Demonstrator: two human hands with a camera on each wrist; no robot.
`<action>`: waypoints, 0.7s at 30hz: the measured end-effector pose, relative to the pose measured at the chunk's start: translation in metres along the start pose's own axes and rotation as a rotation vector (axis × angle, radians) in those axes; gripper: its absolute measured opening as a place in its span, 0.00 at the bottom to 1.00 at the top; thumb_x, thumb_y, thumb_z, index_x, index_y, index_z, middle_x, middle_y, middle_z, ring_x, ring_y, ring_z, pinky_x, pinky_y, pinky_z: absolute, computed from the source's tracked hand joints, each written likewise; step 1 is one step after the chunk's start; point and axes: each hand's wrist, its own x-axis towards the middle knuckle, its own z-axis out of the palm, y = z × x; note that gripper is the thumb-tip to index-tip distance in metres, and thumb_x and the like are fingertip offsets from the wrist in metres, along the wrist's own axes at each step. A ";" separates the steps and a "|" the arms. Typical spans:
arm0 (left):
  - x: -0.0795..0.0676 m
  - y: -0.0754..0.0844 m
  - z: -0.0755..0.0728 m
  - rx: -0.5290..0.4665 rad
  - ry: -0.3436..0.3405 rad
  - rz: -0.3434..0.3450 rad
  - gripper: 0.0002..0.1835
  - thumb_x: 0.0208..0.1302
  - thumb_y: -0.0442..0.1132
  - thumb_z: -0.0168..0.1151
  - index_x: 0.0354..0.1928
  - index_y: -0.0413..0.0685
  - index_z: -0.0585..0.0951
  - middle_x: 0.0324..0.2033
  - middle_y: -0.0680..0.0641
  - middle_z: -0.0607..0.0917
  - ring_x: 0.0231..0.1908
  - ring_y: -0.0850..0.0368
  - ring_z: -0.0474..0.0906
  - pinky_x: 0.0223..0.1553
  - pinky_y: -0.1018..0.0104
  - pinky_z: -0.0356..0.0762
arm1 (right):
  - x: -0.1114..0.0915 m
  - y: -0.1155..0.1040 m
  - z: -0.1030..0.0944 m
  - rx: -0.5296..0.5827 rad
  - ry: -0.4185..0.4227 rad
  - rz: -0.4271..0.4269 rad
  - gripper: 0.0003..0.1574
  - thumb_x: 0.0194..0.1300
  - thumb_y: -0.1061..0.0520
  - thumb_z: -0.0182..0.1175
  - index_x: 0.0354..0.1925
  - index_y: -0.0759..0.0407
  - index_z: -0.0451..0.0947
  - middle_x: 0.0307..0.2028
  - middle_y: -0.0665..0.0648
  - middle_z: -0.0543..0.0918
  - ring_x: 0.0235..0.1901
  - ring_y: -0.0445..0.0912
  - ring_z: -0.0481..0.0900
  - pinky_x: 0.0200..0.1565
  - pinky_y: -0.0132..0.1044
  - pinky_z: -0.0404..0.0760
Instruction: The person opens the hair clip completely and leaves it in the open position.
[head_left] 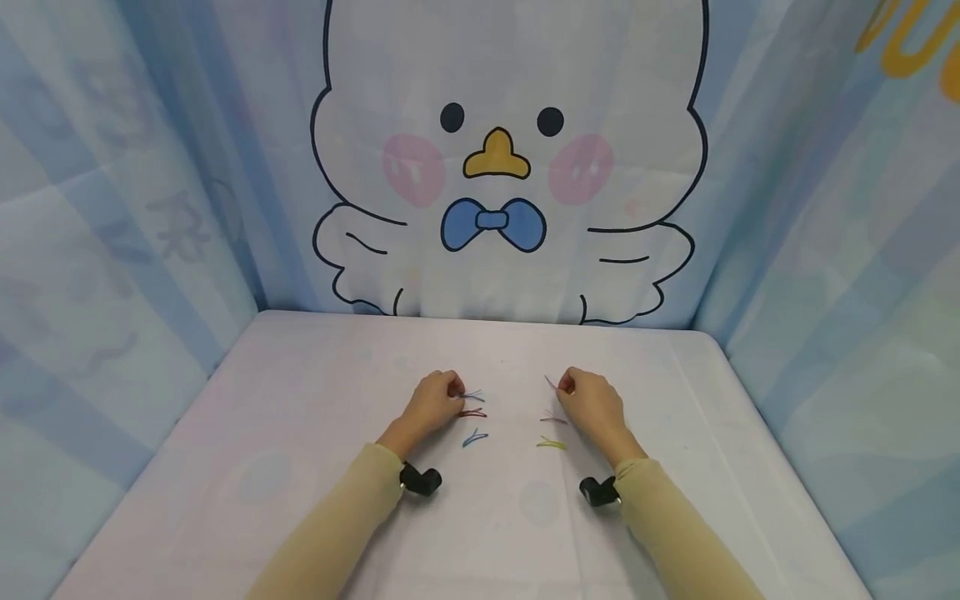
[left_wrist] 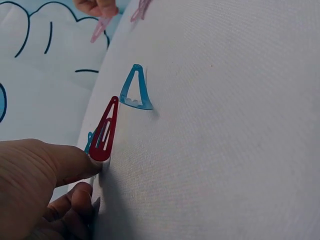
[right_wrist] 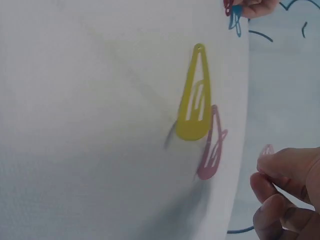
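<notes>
My left hand (head_left: 437,398) pinches a blue snap hair clip (head_left: 474,397), its prongs pointing toward the middle of the table. A red hair clip (left_wrist: 103,135) lies just nearer than it and partly covers the held clip in the left wrist view. Nearer still is a second blue hair clip (left_wrist: 136,90). My right hand (head_left: 596,408) pinches a pale pink hair clip (head_left: 550,382) between thumb and forefinger; most of it is hidden in the right wrist view. Below that hand lie a darker pink hair clip (right_wrist: 213,150) and a yellow hair clip (right_wrist: 194,100).
The clips form two columns on a white-covered table (head_left: 495,533), one column by each hand. Behind the table hangs a curtain (head_left: 502,275) with a cartoon figure, and printed blue curtains close off both sides. Black wrist cameras sit at both sleeves.
</notes>
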 end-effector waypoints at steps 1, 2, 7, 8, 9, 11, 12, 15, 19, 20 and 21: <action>-0.001 0.000 -0.001 -0.014 -0.003 -0.005 0.08 0.63 0.33 0.69 0.43 0.45 0.83 0.37 0.47 0.79 0.39 0.53 0.73 0.46 0.59 0.76 | -0.001 -0.003 -0.002 0.008 0.005 -0.007 0.05 0.67 0.55 0.66 0.35 0.54 0.80 0.34 0.54 0.85 0.31 0.50 0.79 0.34 0.45 0.76; -0.001 0.001 -0.002 -0.028 -0.006 -0.010 0.08 0.63 0.33 0.69 0.43 0.45 0.82 0.37 0.47 0.80 0.39 0.53 0.74 0.46 0.58 0.76 | -0.002 -0.006 -0.004 0.019 0.012 -0.014 0.05 0.68 0.54 0.67 0.35 0.53 0.81 0.35 0.54 0.86 0.32 0.50 0.80 0.34 0.45 0.77; -0.005 0.002 -0.007 -0.098 -0.024 -0.034 0.08 0.64 0.34 0.69 0.44 0.46 0.82 0.38 0.47 0.81 0.40 0.53 0.75 0.47 0.59 0.77 | -0.015 -0.019 -0.013 0.084 0.047 -0.051 0.05 0.67 0.54 0.68 0.36 0.52 0.82 0.38 0.53 0.89 0.34 0.49 0.81 0.35 0.44 0.76; -0.006 0.003 -0.008 -0.107 -0.027 -0.031 0.09 0.65 0.34 0.69 0.44 0.46 0.81 0.38 0.47 0.81 0.40 0.53 0.75 0.47 0.58 0.77 | -0.019 -0.021 -0.015 0.094 0.054 -0.062 0.05 0.67 0.54 0.69 0.37 0.52 0.82 0.38 0.52 0.89 0.33 0.48 0.81 0.34 0.43 0.76; -0.007 0.003 -0.008 -0.113 -0.031 -0.027 0.09 0.64 0.34 0.70 0.45 0.46 0.81 0.39 0.47 0.82 0.40 0.53 0.75 0.48 0.58 0.77 | -0.022 -0.023 -0.016 0.103 0.059 -0.071 0.04 0.67 0.54 0.69 0.37 0.51 0.82 0.38 0.52 0.89 0.31 0.47 0.80 0.33 0.41 0.75; -0.009 0.003 -0.009 -0.120 -0.045 -0.023 0.11 0.64 0.35 0.70 0.46 0.46 0.81 0.41 0.47 0.81 0.41 0.53 0.74 0.49 0.57 0.77 | -0.030 -0.026 -0.019 0.110 0.064 -0.091 0.03 0.67 0.54 0.69 0.37 0.50 0.83 0.38 0.52 0.89 0.28 0.45 0.77 0.31 0.39 0.73; -0.010 0.003 -0.009 -0.120 -0.055 -0.019 0.12 0.64 0.36 0.71 0.47 0.46 0.81 0.43 0.46 0.81 0.42 0.52 0.74 0.49 0.56 0.77 | -0.033 -0.028 -0.020 0.113 0.064 -0.103 0.03 0.67 0.54 0.69 0.38 0.50 0.84 0.38 0.52 0.89 0.26 0.44 0.75 0.30 0.38 0.72; -0.013 0.003 -0.008 -0.116 -0.082 -0.009 0.14 0.64 0.38 0.71 0.49 0.47 0.81 0.47 0.45 0.80 0.45 0.51 0.74 0.53 0.54 0.76 | -0.044 -0.033 -0.026 0.108 0.072 -0.131 0.03 0.67 0.54 0.69 0.39 0.50 0.85 0.38 0.51 0.88 0.24 0.42 0.72 0.28 0.37 0.71; -0.019 0.010 -0.009 -0.129 -0.089 0.030 0.14 0.66 0.39 0.70 0.52 0.48 0.81 0.51 0.44 0.78 0.50 0.49 0.75 0.57 0.51 0.77 | -0.057 -0.038 -0.037 0.087 0.096 -0.164 0.03 0.66 0.55 0.70 0.39 0.50 0.85 0.37 0.50 0.88 0.22 0.41 0.71 0.27 0.36 0.72; -0.021 0.014 -0.010 -0.137 -0.088 0.046 0.14 0.67 0.39 0.69 0.52 0.48 0.81 0.52 0.43 0.78 0.51 0.48 0.76 0.57 0.50 0.77 | -0.061 -0.040 -0.039 0.085 0.100 -0.171 0.03 0.65 0.56 0.70 0.38 0.51 0.85 0.36 0.50 0.87 0.22 0.41 0.71 0.27 0.35 0.72; -0.024 0.018 -0.012 -0.146 -0.086 0.066 0.14 0.67 0.39 0.69 0.52 0.48 0.81 0.53 0.43 0.79 0.50 0.48 0.76 0.56 0.50 0.77 | -0.064 -0.041 -0.042 0.083 0.099 -0.175 0.03 0.65 0.56 0.70 0.38 0.51 0.85 0.36 0.49 0.87 0.22 0.41 0.71 0.27 0.35 0.72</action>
